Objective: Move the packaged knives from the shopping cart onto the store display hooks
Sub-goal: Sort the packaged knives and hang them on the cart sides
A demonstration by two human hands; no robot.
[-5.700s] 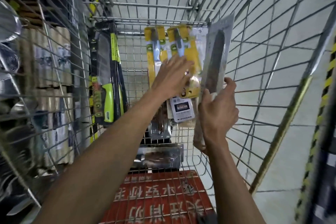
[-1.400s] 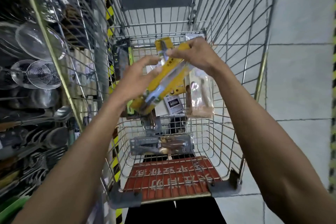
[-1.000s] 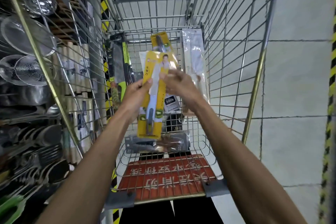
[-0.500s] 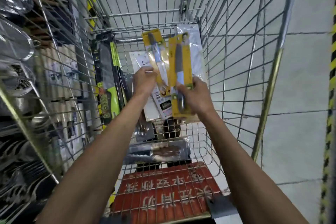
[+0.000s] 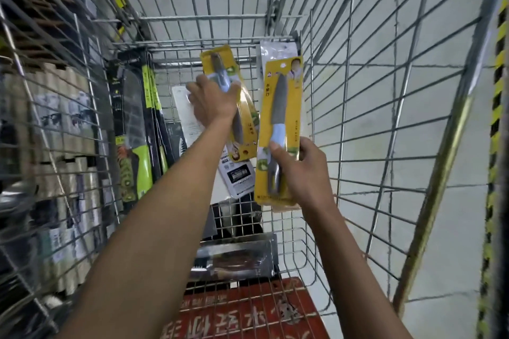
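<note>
Reaching farther than half a second ago, my left hand (image 5: 213, 102) is curling its fingers round a second yellow knife pack (image 5: 216, 59) leaning inside the shopping cart (image 5: 192, 18). My right hand (image 5: 303, 173) is pinching the first yellow knife pack (image 5: 279, 107) upright, thumb across its front, both arms stretching forward.

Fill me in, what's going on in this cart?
A person is unloading packaged knives from a wire shopping cart. The right hand grips a yellow knife pack upright by its lower end. The left hand is on a second yellow pack at the far end; its grip is blurred. A green-handled pack and a clear pack are inside.
</note>
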